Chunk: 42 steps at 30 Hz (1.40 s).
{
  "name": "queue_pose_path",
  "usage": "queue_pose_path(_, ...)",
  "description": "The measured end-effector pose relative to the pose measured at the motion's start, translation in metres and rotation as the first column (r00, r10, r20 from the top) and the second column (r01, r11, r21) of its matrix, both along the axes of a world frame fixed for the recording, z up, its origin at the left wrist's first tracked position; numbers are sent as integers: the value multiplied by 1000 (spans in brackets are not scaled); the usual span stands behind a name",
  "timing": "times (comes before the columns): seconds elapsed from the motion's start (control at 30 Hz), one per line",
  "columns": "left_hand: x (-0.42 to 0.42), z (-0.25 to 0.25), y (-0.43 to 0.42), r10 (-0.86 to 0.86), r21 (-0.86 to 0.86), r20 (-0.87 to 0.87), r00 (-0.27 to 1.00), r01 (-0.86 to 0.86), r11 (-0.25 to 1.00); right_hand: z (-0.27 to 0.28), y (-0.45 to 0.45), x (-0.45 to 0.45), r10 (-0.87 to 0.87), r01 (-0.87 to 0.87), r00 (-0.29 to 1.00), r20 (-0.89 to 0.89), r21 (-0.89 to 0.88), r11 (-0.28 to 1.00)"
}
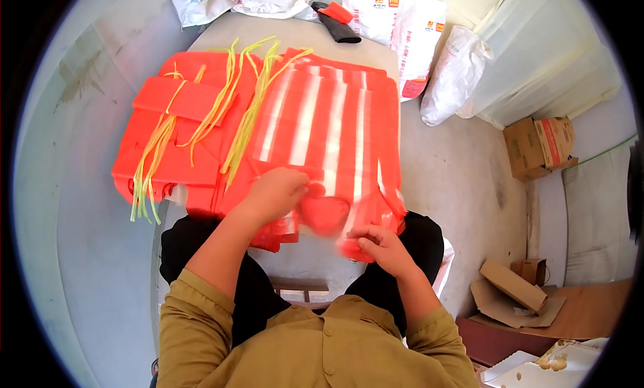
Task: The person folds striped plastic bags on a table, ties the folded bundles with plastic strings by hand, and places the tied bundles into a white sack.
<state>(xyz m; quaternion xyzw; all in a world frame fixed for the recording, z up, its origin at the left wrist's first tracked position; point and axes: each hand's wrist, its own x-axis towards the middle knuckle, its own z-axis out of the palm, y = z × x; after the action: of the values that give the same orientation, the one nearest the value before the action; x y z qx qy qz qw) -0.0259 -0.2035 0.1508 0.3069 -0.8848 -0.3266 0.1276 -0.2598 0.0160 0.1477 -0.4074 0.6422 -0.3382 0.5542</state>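
A stack of red-and-white striped plastic bags [345, 120] lies on the table in front of me, its near edge hanging toward my lap. My left hand [278, 190] is closed at the near edge of the stack, fingertips pinching the thin red plastic. Lower and to the right, my right hand [386, 248] has thumb and fingers closed on a red corner of a bag, which is blurred. Between both hands a rounded red piece of film [324, 213] sags. To the left lie folded red bag bundles [178, 136] with yellow ties [245, 130] draped across them.
White printed sacks [419, 39] stand behind the table [251, 31], where a black and red item [339, 22] lies. A white plastic bundle [456, 76] leans at the right. Cardboard boxes [540, 146] sit by the wall, and flattened cardboard [513, 294] lies at lower right.
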Motion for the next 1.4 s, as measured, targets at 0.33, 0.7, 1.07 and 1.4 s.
queue_pose_path(0.33,7,-23,6,-151,-241,50,987,158,957,16,-79,-15,-45,48,999,29,-127,991)
queue_pose_path(0.7,4,-15,5,-176,-206,35,984,180,962,1,-160,17,51,-72,971,-232,-83,994)
queue_pose_path(1.07,7,2,14,-26,101,-21,999,28,995,-6,-171,34,67,-239,806,-588,-220,946)
queue_pose_path(1.4,-4,-5,3,-72,-197,-242,968,24,980,-12,-170,39,10,-257,739,-674,-268,929)
